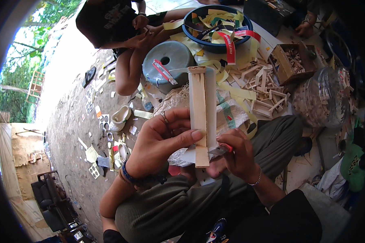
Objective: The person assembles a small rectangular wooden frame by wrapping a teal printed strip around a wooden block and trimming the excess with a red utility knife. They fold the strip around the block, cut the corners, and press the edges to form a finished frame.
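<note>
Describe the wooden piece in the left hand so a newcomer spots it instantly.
Find the grey-green ribbed trousers across the lower middle. Just above them in the picture, the left hand grips a long, narrow wooden piece with a whitish sheet behind it. Unlike the loose wood pieces heaped at upper right, it is held up in the hand.

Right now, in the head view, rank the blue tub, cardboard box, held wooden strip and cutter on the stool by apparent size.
1. Blue tub
2. Held wooden strip and cardboard box: unsure, the strip is nearer the camera
3. Cutter on the stool
</note>
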